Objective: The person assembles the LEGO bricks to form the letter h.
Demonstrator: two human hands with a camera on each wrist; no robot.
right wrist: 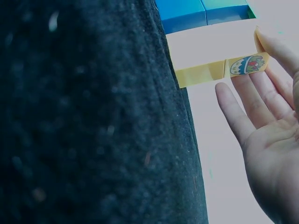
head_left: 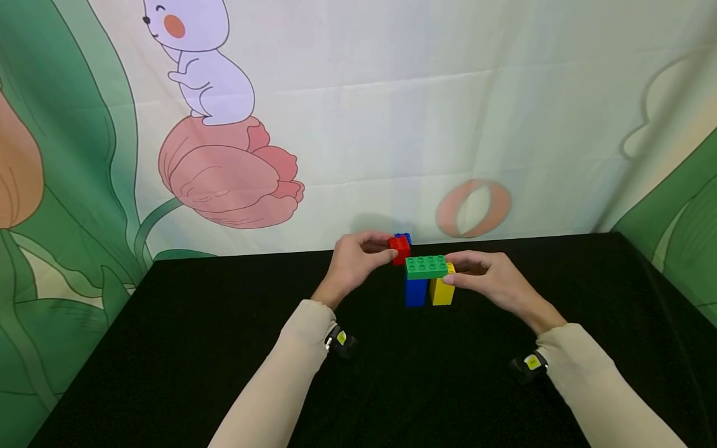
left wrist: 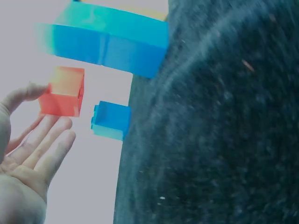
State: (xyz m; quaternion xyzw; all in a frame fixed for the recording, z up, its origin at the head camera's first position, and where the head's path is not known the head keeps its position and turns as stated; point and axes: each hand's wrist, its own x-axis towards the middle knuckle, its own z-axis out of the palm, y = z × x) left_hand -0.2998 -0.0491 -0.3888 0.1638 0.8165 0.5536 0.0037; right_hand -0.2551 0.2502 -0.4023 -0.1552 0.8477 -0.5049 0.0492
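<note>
My left hand (head_left: 355, 260) pinches a red toy building brick (head_left: 400, 247) between thumb and fingertips, above the black tabletop. Close beside it, a small blue brick (left wrist: 112, 120) stands on the table in the left wrist view; the head view shows only its studded top behind the red one. A green studded brick (head_left: 426, 267) lies across the top of a blue column (head_left: 416, 292). At that column's right stands a yellow stack (head_left: 442, 292). The thumb and fingers of my right hand (head_left: 493, 277) pinch its upper yellow brick (right wrist: 249, 65), which bears a printed egg-like picture.
Black cloth (head_left: 224, 348) covers the table. Behind its far edge hangs a pale curtain (head_left: 381, 124) with a printed animal and flower, close to the bricks. A dark band with a small device (head_left: 340, 339) sits on each wrist.
</note>
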